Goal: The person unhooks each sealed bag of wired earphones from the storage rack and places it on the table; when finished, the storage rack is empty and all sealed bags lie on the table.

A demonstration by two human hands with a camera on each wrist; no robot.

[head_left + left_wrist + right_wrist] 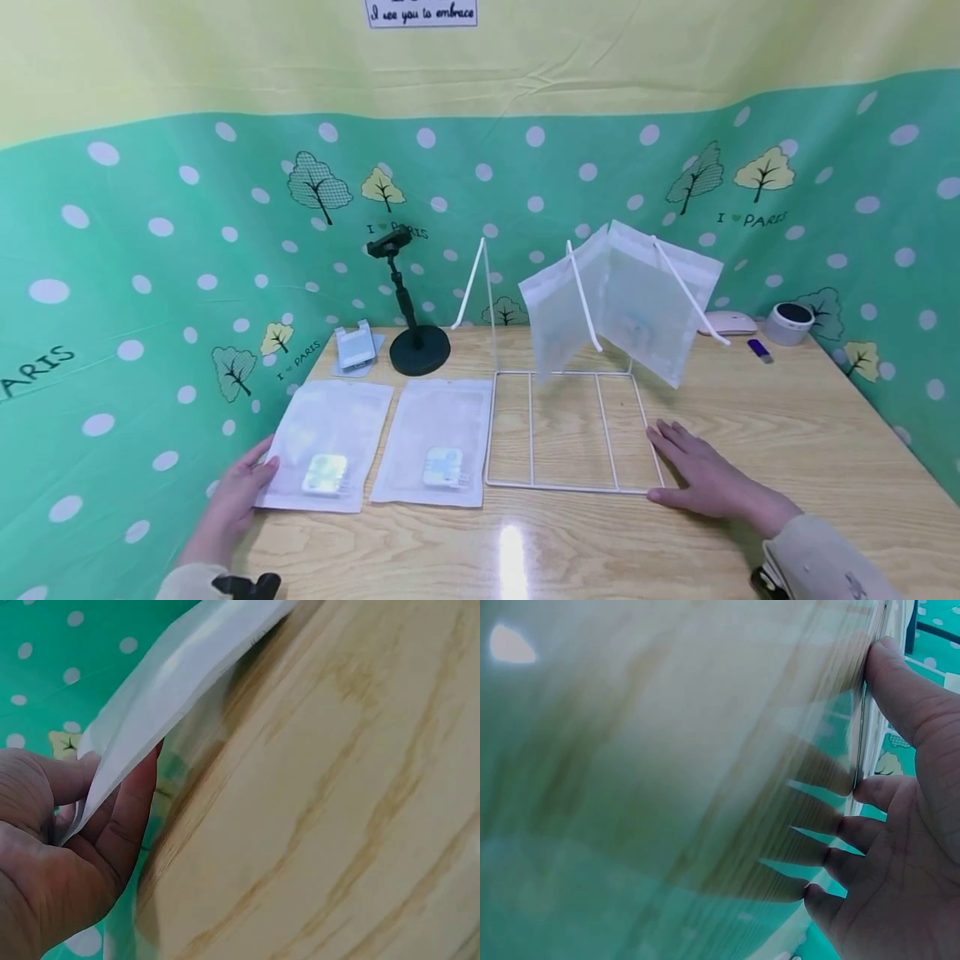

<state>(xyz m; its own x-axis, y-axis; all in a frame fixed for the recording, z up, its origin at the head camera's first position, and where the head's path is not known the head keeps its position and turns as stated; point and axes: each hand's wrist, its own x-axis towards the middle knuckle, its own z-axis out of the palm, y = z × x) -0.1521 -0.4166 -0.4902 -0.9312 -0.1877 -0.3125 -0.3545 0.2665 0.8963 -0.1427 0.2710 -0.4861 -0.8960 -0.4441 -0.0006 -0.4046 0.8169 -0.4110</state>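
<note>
On a glossy wooden table, a white pouch lies at the left edge, its near left corner pinched between the thumb and fingers of the left hand and, as seen from the left wrist, bent up off the wood. A second pouch lies flat just to its right, beside a white wire rack. The right hand is laid at the rack's near right corner with fingers spread and nothing gripped; how firmly it is pressed cannot be told. One pouch is hung at the rack's middle prong and another at the right prong, while the left prong is bare. Because only a corner is held, the pinched pouch could sag or slip over the table's left edge, pulled down by the small square item inside. If swung rightward too low, the second pouch could be dragged along. Should the rack be knocked, the hung pouches could be jolted off their prongs.
</note>
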